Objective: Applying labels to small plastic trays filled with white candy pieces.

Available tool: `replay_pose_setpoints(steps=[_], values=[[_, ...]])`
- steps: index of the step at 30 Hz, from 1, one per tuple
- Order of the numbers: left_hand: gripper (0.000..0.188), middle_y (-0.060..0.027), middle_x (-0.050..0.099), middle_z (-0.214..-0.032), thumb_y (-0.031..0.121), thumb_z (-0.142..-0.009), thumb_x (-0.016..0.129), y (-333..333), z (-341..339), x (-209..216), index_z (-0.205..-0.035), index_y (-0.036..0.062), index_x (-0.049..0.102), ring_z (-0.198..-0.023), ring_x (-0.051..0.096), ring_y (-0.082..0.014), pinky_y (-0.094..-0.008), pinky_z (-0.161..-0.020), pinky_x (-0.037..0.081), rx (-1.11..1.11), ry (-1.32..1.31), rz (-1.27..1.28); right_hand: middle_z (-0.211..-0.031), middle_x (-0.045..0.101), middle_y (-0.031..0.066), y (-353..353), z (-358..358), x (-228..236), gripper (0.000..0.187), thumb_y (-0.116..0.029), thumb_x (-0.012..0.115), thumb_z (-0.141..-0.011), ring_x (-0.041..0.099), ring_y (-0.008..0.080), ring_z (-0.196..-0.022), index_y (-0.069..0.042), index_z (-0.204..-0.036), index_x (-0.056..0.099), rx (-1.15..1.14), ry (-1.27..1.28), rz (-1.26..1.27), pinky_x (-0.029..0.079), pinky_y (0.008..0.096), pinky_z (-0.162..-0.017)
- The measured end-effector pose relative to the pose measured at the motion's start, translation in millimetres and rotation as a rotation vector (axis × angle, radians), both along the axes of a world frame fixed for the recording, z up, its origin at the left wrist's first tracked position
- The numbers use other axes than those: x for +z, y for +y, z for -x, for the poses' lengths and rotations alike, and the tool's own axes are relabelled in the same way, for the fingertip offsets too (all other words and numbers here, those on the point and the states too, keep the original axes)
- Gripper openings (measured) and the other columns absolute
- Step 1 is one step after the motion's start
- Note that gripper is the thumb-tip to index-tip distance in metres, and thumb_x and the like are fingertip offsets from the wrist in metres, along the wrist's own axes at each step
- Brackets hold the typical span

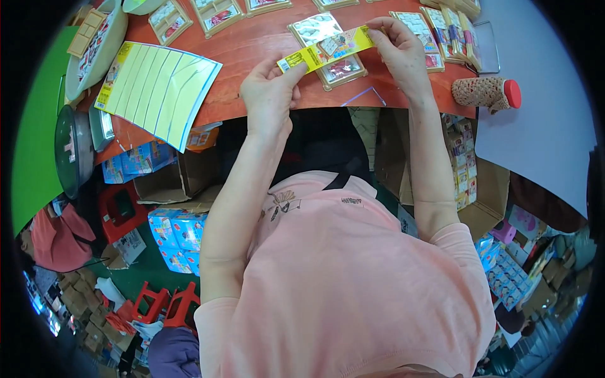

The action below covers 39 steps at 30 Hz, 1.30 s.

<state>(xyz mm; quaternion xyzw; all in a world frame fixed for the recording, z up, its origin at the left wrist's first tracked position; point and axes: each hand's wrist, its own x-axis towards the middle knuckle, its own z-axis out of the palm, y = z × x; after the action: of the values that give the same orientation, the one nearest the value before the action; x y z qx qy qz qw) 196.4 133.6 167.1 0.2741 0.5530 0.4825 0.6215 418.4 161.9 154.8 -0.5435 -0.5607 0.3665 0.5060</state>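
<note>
Left hand (270, 94): mine, pinching one end of a yellow strip (331, 50).
Right hand (403, 57): pinching the strip's other end.
Strip: spans, in my view, a filled tray (346, 81).
Tabletop (246, 53): red, bearing further trays (222, 29) beyond.

One wide fisheye view looks steeply down from the wearer's head, close above the shirt (359, 296), facing the table (249, 47) at twelve o'clock.

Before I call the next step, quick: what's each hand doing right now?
Left hand: closed, pinching the left end of the yellow strip.
Right hand: closed, pinching the right end of the yellow strip.
</note>
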Motion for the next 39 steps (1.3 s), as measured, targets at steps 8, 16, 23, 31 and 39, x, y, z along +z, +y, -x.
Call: replay_pose_setpoints(steps=[8,16,23,31,39], values=[[0.054,-0.0070,0.061,-0.080,0.000,-0.083,0.074,10,-4,0,-0.128,-0.0073,0.046,-0.048,0.051,-0.0071,-0.0210,-0.038,0.034,0.005,0.064,0.044,-0.087,0.063,-0.0041,8,-11,-10,0.017,-0.013,0.063,-0.097,0.052,0.0004,-0.076,-0.006,-0.111,0.069,-0.011,-0.101,0.038,0.041,0.0158,-0.065],[0.041,-0.0096,0.064,-0.077,0.002,-0.082,0.074,12,-12,-12,-0.115,-0.0035,0.051,-0.049,0.057,-0.0123,-0.0255,-0.040,0.040,-0.035,0.339,-0.057,-0.087,0.067,0.0003,8,-11,-14,0.018,-0.011,0.058,-0.098,0.062,0.0091,-0.084,-0.005,-0.109,0.071,0.015,-0.297,-0.026,0.049,0.0255,-0.075],[0.025,-0.0143,0.063,-0.076,0.002,-0.081,0.072,-7,-5,-12,-0.101,-0.0007,0.057,-0.066,0.065,-0.0223,-0.0362,-0.062,0.051,-0.065,0.938,-0.419,-0.098,0.064,0.0100,-11,2,-11,0.029,-0.001,0.056,-0.093,0.066,0.0234,-0.092,-0.015,-0.113,0.072,0.152,-0.684,-0.154,0.051,0.0298,-0.080],[0.039,-0.0098,0.062,-0.088,0.004,-0.085,0.073,-82,51,-27,-0.114,-0.0017,0.048,-0.059,0.056,-0.0098,-0.0233,-0.048,0.042,0.061,0.514,-0.026,-0.093,0.061,0.0066,-63,53,-12,0.039,-0.004,0.063,-0.083,0.066,0.0264,-0.082,-0.027,-0.114,0.070,0.261,-0.893,-0.296,0.056,0.0379,-0.065],[0.057,-0.0125,0.064,-0.099,0.012,-0.088,0.071,-95,60,-31,-0.131,-0.0004,0.037,-0.070,0.059,-0.0152,-0.0274,-0.053,0.043,0.243,-0.274,0.251,-0.092,0.059,0.0055,-65,65,-13,0.042,-0.005,0.065,-0.079,0.064,0.0242,-0.076,-0.025,-0.116,0.069,0.293,-0.954,-0.407,0.054,0.0356,-0.060]])
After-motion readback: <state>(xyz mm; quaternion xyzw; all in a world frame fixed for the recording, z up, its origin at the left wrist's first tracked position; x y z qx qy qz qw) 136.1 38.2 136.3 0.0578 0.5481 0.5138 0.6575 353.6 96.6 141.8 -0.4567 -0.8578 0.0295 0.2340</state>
